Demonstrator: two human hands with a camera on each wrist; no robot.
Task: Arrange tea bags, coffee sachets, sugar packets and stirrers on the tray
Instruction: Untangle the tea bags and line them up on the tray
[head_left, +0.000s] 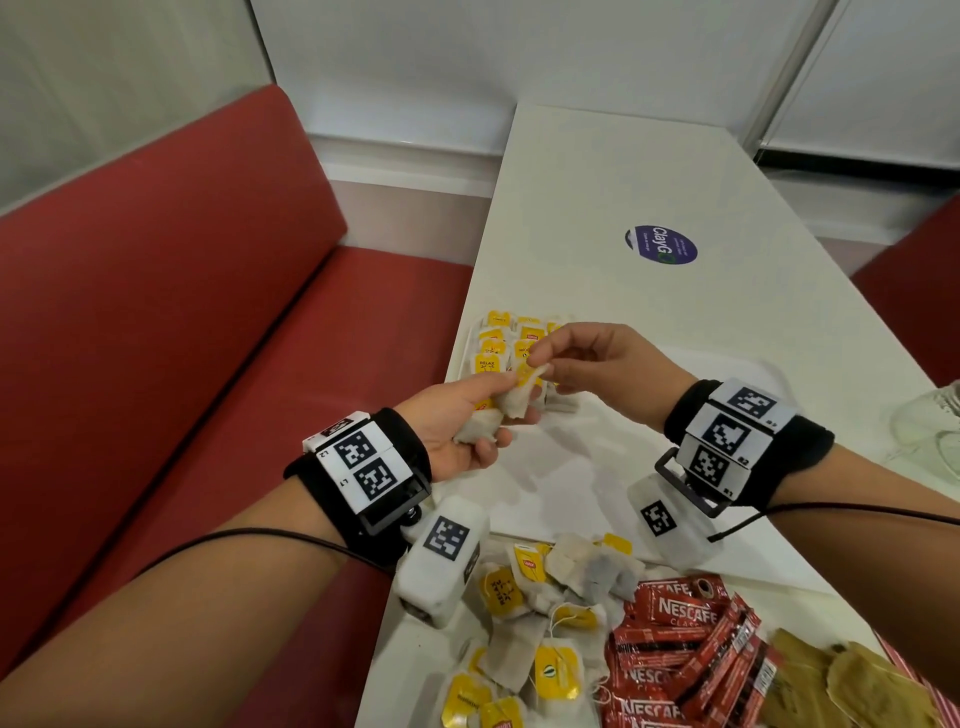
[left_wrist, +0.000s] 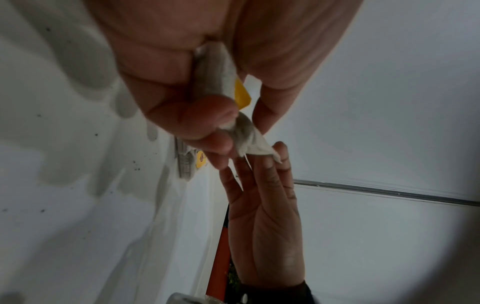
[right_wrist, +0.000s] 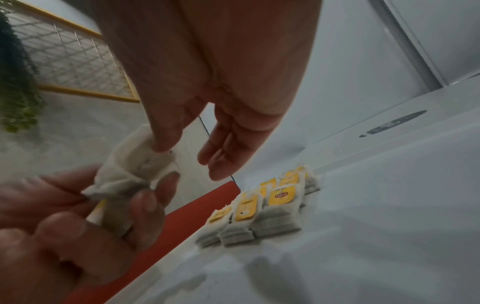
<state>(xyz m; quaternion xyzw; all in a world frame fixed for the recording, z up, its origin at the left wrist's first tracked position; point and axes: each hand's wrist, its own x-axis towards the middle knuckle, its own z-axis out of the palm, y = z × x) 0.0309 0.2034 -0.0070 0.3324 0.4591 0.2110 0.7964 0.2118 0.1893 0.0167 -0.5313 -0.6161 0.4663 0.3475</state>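
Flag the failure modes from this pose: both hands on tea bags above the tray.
1. The left hand grips a small bunch of tea bags while the right hand pinches the top one's corner; strings or tags could snag, so more than one may come away.
2. The thin paper may tear at that pinch.
3. The hands work right above the neat tea-bag rows on the tray; a dropped bag could disturb them.

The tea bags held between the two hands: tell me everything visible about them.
The tea bags are a small crumpled bunch of off-white filter paper with dark tea showing through and a yellow tag. The left hand grips the bunch in curled fingers; the right hand pinches its top corner. It is held above the tray, near the arranged rows.
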